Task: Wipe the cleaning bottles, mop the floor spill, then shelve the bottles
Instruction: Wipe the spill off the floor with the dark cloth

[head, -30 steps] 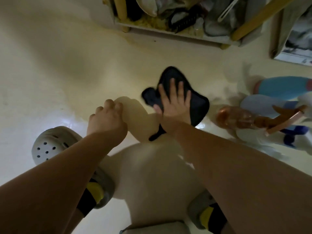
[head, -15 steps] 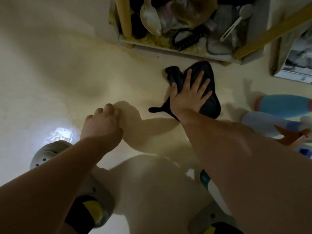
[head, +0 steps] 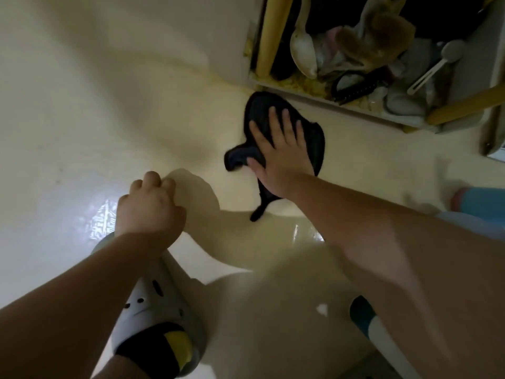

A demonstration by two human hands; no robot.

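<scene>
A dark cloth (head: 259, 112) lies flat on the cream floor (head: 82, 119), just in front of a low shelf. My right hand (head: 281, 151) presses down on the cloth with fingers spread. My left hand (head: 150, 206) hovers in a loose fist over the floor at the left, holding nothing. A wet glossy patch (head: 306, 233) shines on the floor below the cloth. A blue and pink bottle (head: 481, 199) lies at the right edge, partly hidden by my right arm. Another bottle with a teal band (head: 367, 321) shows below my right arm.
The low shelf (head: 314, 95) at the top right is crammed with brushes, a spoon and rags, with yellow wooden legs. My grey clog (head: 155, 302) stands at the lower left. A bright reflection (head: 101, 217) glints on the floor at the left.
My right hand has swept the cloth across the floor, away from me toward the shelf and then slightly left. The view has tilted, hiding most of the bottles at the right.
</scene>
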